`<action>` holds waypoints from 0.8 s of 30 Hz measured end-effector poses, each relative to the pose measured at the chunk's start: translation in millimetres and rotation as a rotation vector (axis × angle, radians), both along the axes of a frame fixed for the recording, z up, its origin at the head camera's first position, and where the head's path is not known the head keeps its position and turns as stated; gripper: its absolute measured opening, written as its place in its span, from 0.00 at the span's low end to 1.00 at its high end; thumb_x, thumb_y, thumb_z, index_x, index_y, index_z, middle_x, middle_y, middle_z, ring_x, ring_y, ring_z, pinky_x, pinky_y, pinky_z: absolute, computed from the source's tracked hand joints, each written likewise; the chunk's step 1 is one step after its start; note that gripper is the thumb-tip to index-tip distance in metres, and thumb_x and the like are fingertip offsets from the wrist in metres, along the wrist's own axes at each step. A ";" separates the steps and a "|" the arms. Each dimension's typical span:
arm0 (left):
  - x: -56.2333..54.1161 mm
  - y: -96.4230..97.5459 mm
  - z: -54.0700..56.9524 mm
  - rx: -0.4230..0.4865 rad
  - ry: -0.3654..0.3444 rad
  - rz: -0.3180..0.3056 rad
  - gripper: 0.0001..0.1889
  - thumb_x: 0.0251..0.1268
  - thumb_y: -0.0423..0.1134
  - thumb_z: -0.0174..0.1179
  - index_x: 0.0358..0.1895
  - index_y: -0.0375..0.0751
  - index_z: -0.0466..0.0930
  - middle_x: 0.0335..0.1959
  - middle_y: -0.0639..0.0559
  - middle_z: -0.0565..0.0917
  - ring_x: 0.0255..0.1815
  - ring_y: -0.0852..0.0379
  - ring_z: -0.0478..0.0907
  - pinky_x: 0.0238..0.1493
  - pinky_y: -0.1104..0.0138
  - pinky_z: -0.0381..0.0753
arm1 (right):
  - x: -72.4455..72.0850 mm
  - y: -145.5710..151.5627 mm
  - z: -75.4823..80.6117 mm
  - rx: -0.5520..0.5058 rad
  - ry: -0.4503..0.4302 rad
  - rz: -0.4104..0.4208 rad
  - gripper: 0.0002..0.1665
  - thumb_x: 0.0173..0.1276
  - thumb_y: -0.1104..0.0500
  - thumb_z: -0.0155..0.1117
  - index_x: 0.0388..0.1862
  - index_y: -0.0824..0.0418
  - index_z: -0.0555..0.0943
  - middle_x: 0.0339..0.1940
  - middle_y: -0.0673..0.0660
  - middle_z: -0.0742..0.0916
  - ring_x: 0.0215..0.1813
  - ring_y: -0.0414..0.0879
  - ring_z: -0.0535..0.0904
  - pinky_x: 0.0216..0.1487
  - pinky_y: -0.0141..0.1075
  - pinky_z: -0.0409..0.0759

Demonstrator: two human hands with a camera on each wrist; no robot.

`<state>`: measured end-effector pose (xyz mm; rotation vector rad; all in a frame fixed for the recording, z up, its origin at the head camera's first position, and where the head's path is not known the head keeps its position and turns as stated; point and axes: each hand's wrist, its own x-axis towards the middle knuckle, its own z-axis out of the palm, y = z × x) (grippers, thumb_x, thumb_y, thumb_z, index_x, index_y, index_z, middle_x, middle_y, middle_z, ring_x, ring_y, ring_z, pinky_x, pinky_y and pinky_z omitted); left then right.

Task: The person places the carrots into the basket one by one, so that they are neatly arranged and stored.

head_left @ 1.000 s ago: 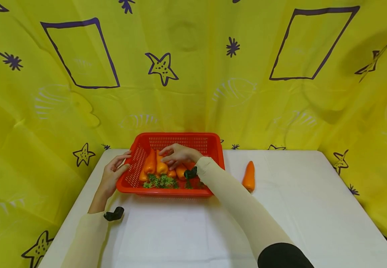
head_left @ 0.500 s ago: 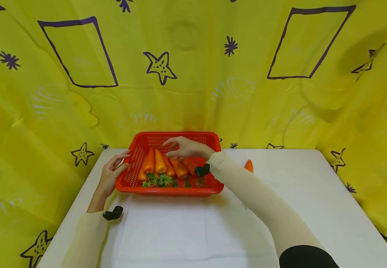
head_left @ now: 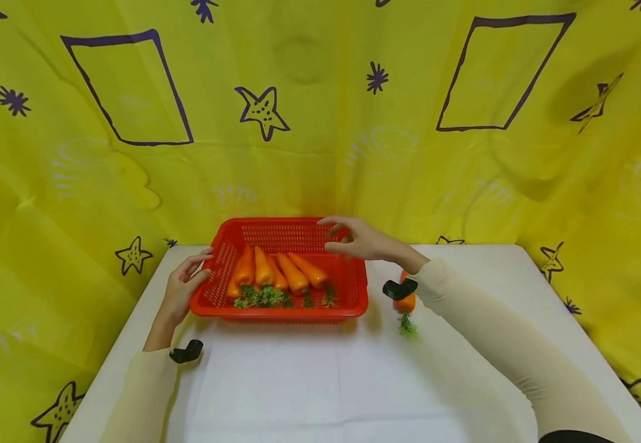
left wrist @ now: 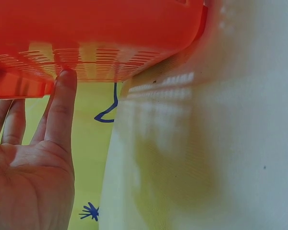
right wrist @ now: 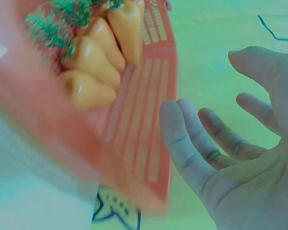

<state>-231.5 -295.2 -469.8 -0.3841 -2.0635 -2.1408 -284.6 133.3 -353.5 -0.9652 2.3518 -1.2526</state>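
Note:
A red plastic basket (head_left: 281, 313) holds several orange carrots (head_left: 295, 280) with green leafy tops, lying side by side towards its left and middle. My left hand (head_left: 180, 292) rests against the basket's left end, its fingers extended; in the left wrist view a fingertip meets the slotted wall. Over the basket's right back corner hovers my right hand (head_left: 366, 241), fingers loosely spread and nothing held. The right wrist view has that palm (right wrist: 254, 187) apart from the basket wall. One more carrot (head_left: 406, 303) lies on the table right of the basket, partly hidden by the right wrist's camera.
The basket stands on a white table (head_left: 276, 381) near its back edge. A yellow curtain (head_left: 320, 172) with drawn starfish and frames hangs behind and along both sides. A black wrist camera (head_left: 187, 352) sits at the left cuff.
My right hand has moved right and up from among the carrots to the basket's right back corner. The carrots at the right of the row have come into view. My left hand stays put.

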 end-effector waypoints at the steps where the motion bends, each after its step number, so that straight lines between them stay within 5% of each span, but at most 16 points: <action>1: 0.2 0.0 -0.8 0.006 0.000 0.002 0.20 0.76 0.29 0.56 0.65 0.22 0.70 0.75 0.46 0.71 0.73 0.62 0.69 0.59 0.73 0.79 | 2.3 7.9 -0.2 -0.010 -0.004 -0.013 0.33 0.76 0.59 0.64 0.77 0.59 0.68 0.66 0.69 0.78 0.39 0.57 0.86 0.42 0.54 0.87; 8: 0.4 -0.6 -3.0 0.005 0.002 0.007 0.18 0.76 0.28 0.56 0.64 0.24 0.73 0.76 0.44 0.70 0.71 0.62 0.72 0.57 0.72 0.80 | 20.2 67.5 -7.7 -0.026 -0.010 -0.138 0.33 0.75 0.60 0.65 0.76 0.59 0.68 0.63 0.70 0.79 0.44 0.57 0.85 0.37 0.43 0.88; 24: 1.9 0.6 0.8 0.001 -0.024 0.003 0.20 0.77 0.30 0.56 0.65 0.22 0.69 0.77 0.44 0.68 0.71 0.64 0.70 0.58 0.71 0.79 | 73.7 171.0 -27.3 -0.037 0.067 -0.338 0.35 0.74 0.60 0.67 0.77 0.58 0.68 0.61 0.66 0.81 0.43 0.45 0.87 0.38 0.45 0.88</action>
